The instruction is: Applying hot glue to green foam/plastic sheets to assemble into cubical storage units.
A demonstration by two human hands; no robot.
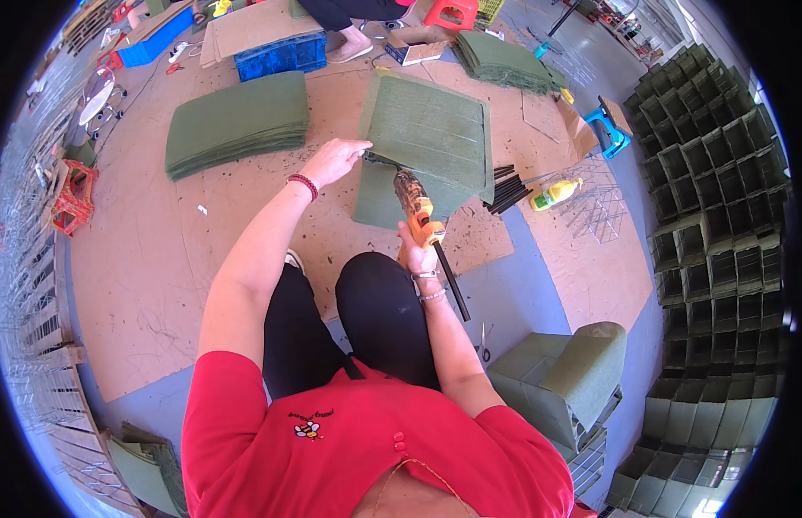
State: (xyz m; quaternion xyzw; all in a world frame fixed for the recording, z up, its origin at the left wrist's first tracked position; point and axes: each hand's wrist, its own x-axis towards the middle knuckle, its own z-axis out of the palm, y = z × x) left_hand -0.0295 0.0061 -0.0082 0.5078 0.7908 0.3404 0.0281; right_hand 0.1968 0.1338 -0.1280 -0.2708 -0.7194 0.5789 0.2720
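My right hand [417,252] grips an orange glue gun [427,231], its nozzle end dark and crusted. A long black glue stick [453,282] sticks out of its rear toward me. The nozzle is close to the near edge of a green felt-like sheet [444,129] with straight lines across it. With fingers pinched together, my left hand [334,161] holds that sheet's left edge. Another green sheet [379,197] lies beneath, on the brown board [271,216]. What exactly sits under the nozzle is too small to make out.
A stack of green sheets [237,121] lies left, another [509,62] far right. Black glue sticks [508,190], a yellow bottle [556,194] and wire grids [601,214] lie right. Scissors [483,345] and a green box [539,371] stand nearer. Green compartments [712,216] line the right side.
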